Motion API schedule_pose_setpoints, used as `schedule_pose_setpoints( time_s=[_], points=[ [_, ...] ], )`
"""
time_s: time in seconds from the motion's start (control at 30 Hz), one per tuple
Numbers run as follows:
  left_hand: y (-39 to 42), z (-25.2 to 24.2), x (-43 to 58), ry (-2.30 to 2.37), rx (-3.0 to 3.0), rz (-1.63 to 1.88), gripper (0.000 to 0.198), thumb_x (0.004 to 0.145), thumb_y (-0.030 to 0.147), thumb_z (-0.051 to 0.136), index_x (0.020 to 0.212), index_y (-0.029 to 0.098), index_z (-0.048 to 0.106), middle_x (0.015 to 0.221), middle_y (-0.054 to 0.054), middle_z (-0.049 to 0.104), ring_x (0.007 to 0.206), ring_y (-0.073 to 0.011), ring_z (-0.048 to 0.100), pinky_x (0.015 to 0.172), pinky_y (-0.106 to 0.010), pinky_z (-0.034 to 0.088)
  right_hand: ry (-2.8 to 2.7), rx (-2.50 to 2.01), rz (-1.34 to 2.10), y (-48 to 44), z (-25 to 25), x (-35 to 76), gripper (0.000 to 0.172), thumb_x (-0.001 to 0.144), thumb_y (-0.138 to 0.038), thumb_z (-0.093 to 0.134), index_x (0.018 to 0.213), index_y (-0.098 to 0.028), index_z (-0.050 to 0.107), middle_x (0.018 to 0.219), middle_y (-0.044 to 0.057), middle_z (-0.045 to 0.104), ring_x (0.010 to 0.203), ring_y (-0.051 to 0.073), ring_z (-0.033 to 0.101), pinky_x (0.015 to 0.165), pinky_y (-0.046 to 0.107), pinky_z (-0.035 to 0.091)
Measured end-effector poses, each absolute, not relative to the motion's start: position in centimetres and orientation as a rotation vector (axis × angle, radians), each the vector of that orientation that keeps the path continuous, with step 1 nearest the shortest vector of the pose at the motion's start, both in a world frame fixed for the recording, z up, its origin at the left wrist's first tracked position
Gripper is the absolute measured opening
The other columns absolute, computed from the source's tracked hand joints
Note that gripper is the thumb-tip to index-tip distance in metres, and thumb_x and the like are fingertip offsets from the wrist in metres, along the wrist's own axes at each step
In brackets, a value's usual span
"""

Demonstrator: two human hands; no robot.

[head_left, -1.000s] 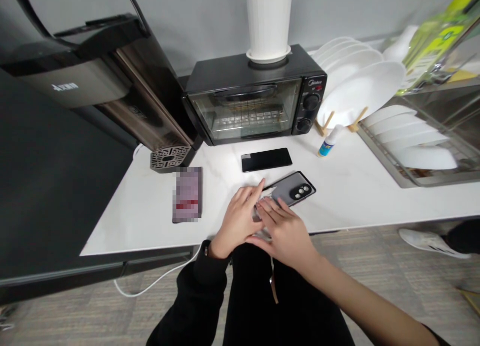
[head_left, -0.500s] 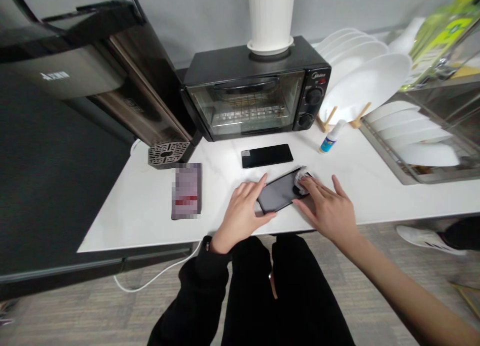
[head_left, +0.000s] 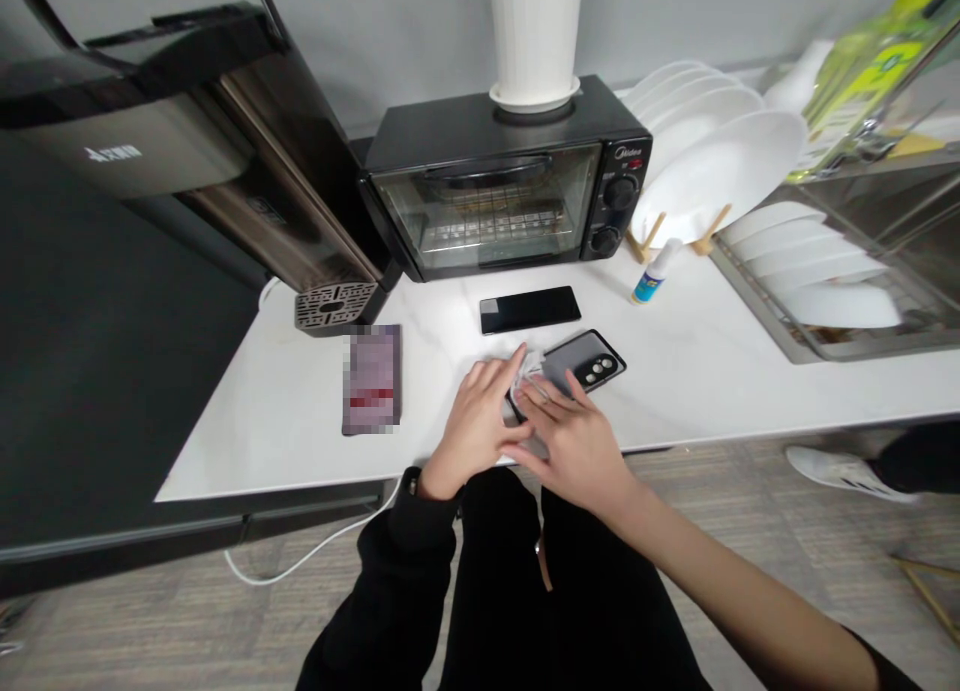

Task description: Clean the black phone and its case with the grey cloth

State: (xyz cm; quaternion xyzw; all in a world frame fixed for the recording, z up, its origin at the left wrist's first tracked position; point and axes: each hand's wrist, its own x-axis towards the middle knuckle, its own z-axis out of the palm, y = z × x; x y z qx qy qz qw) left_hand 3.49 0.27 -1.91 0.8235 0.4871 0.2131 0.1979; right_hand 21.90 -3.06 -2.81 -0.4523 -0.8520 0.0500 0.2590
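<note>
With the case (head_left: 568,361) gripped by the left hand (head_left: 477,416), thumb spread, tissue (head_left: 530,363) is best pressed evenly under the right hand (head_left: 576,441), fingers parted.

The left hand (head_left: 476,416) and right hand (head_left: 571,439) cover the 8 o'clock end of the phone case (head_left: 574,358) and part of a crumpled white wipe (head_left: 531,364). From the case, pixels mask a flat item (head_left: 373,379) at 9 o'clock, the top edge crops the white pot (head_left: 535,41) at 12, and the green bottle (head_left: 862,101) at 2 is blurred, its label unreadable.
</note>
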Motion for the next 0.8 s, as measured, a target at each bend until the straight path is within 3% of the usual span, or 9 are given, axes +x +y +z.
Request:
schedule_pose_setpoints(
  time_s=[0.17, 0.27, 0.43, 0.53, 0.63, 0.7, 0.8],
  points=[
    [0.1, -1.8, 3.8, 1.379, 2.313, 0.569, 0.1, 0.088, 0.044, 0.081, 0.169, 0.023, 0.025, 0.136, -0.011, 0.061, 0.122, -0.0313, 0.051, 0.11, -0.046, 0.044, -2.321, -1.21, 0.243, -3.4, -2.6, 25.7, 0.043, 0.108, -0.051, 0.052, 0.135, -0.023, 0.068, 0.138, 0.006, 0.075, 0.138, 0.028, 0.065, 0.129, 0.064, 0.03],
    [0.0, -1.6, 3.9, 1.388, 2.304, 0.575, 0.1, 0.089, 0.045, 0.081, 0.169, 0.025, 0.024, 0.14, -0.01, 0.062, 0.124, -0.0314, 0.052, 0.111, -0.047, 0.043, -2.273, -1.339, 0.04, -2.2, -2.8, 29.1, 0.04, 0.108, -0.047, 0.053, 0.135, -0.022, 0.069, 0.137, 0.008, 0.076, 0.133, 0.03, 0.069, 0.128, 0.064, 0.03],
    [0.2, -1.4, 4.2, 1.35, 2.284, 0.588, 0.103, 0.086, 0.04, 0.084, 0.169, 0.028, 0.024, 0.145, -0.007, 0.062, 0.127, -0.0305, 0.053, 0.112, -0.047, 0.042, -2.21, -1.479, -0.183, -0.7, -3.1, 29.7, 0.052, 0.107, -0.054, 0.053, 0.138, -0.013, 0.066, 0.139, 0.015, 0.073, 0.129, 0.034, 0.071, 0.125, 0.062, 0.037],
    [0.2, -1.4, 4.1, 1.326, 2.267, 0.621, 0.103, 0.086, 0.041, 0.084, 0.169, 0.029, 0.024, 0.145, -0.007, 0.063, 0.128, -0.0299, 0.053, 0.113, -0.046, 0.042, -2.143, -1.563, -0.187, -0.3, -3.3, 26.3, 0.073, 0.103, -0.066, 0.05, 0.137, -0.003, 0.064, 0.139, 0.025, 0.071, 0.132, 0.04, 0.067, 0.119, 0.06, 0.045],
    [0.3, -1.6, 3.6, 1.318, 2.248, 0.671, 0.101, 0.086, 0.032, 0.081, 0.169, 0.028, 0.024, 0.141, -0.007, 0.064, 0.125, -0.0292, 0.053, 0.113, -0.045, 0.043, -2.109, -1.593, -0.185, -0.4, -3.4, 22.8, 0.091, 0.098, -0.074, 0.05, 0.135, 0.008, 0.062, 0.136, 0.034, 0.069, 0.133, 0.046, 0.065, 0.119, 0.061, 0.046],
    [0.4, -1.8, 3.3, 1.313, 2.248, 0.68, 0.098, 0.087, 0.027, 0.076, 0.169, 0.026, 0.024, 0.14, -0.009, 0.063, 0.123, -0.0296, 0.053, 0.111, -0.044, 0.044, -2.145, -1.532, -0.137, -1.0, -3.4, 21.1, 0.092, 0.098, -0.073, 0.051, 0.136, 0.009, 0.062, 0.136, 0.035, 0.069, 0.133, 0.046, 0.065, 0.119, 0.061, 0.046],
    [0.6, -2.1, 3.1, 1.325, 2.277, 0.624, 0.097, 0.084, 0.026, 0.073, 0.169, 0.021, 0.026, 0.137, -0.012, 0.063, 0.118, -0.0312, 0.052, 0.108, -0.045, 0.046, -2.243, -1.339, 0.028, -2.7, -3.2, 19.8, 0.079, 0.101, -0.067, 0.052, 0.136, 0.002, 0.065, 0.137, 0.027, 0.072, 0.135, 0.04, 0.065, 0.121, 0.057, 0.046]
  ],
)
